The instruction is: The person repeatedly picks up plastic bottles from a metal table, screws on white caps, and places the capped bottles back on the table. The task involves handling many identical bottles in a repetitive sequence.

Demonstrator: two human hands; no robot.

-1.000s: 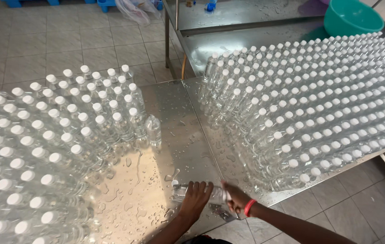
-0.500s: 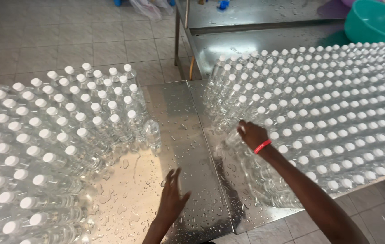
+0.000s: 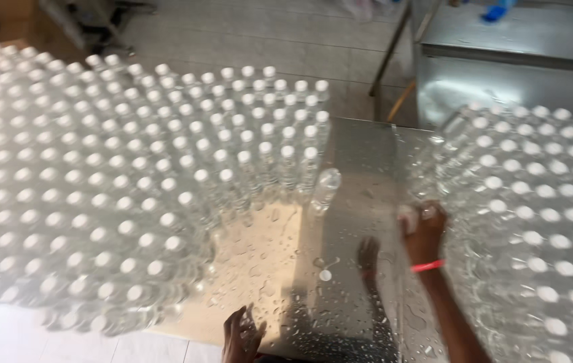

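Since half a second ago our view has swung left, so the left block of bottles now fills most of the frame, and our right hand (image 3: pixel 424 228) has slid to the near edge of the right block of bottles (image 3: pixel 535 222). Its fingers are curled around a bottle (image 3: pixel 409 216) at that edge, gripping it near the cap, though blur keeps us from telling how firmly. A pink band (image 3: pixel 428 266) sits on the wrist.

Our left hand (image 3: pixel 243 335) is low at the near edge of the bench (image 3: pixel 360 168), fingers loosely spread and empty, hovering just over the wet metal; it has pulled back toward us.

Between the two blocks lies a bare strip of bench, beaded with water drops. One lone bottle (image 3: pixel 325 190) stands there, just beside the corner of the left block of bottles (image 3: pixel 118 181), apart from the right one. A loose white cap (image 3: pixel 325 275) lies on the strip nearer to us.

Both blocks stand upright, capped and packed tight, likely so they brace one another. Beyond is a second steel table (image 3: pixel 502 60) and tiled floor (image 3: pixel 246 33).
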